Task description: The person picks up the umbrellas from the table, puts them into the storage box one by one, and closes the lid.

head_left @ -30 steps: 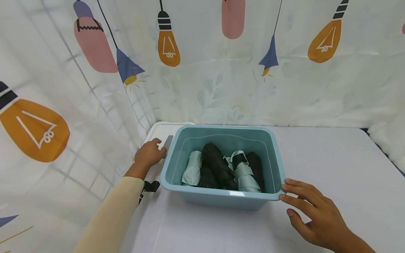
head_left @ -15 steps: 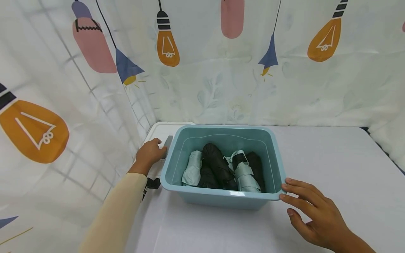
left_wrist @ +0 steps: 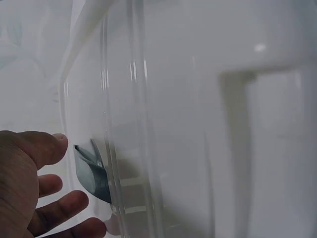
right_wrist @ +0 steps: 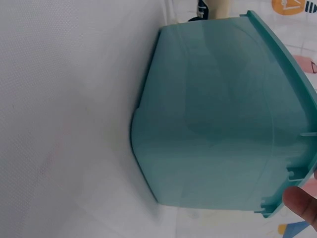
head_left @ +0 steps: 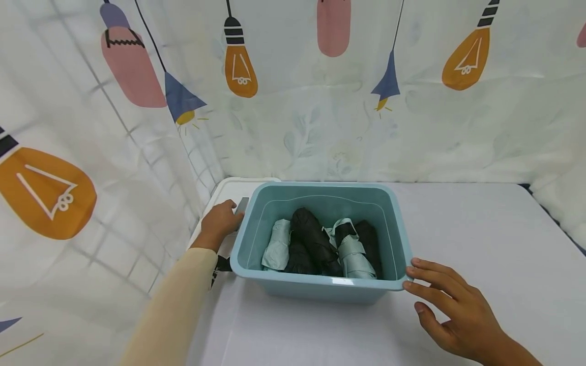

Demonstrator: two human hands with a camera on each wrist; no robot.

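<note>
A light blue-green plastic bin (head_left: pixel 320 285) stands on the table in the head view. Rolled bundles lie inside it: black ones (head_left: pixel 315 236) and pale green ones (head_left: pixel 276 246). My right hand (head_left: pixel 458 305) has its fingertips on the rim at the near right corner, thumb apart. Beyond the bin's left side is a white plastic piece, like a lid (head_left: pixel 242 187), with a grey clip (head_left: pixel 242 205). My left hand (head_left: pixel 221 223) is beside that clip. In the left wrist view its thumb and fingers are spread near the grey clip (left_wrist: pixel 91 173), with nothing seen gripped.
White cloth covers the table (head_left: pixel 476 229). A printed curtain (head_left: pixel 293 127) hangs behind and along the left, close to my left arm. A black strap-like item (head_left: pixel 223 264) shows at my left wrist.
My left hand and sleeve have shifted slightly right, closer to the bin. The head view has moved a little. My right hand keeps its place at the rim, and the bundles look the same.
</note>
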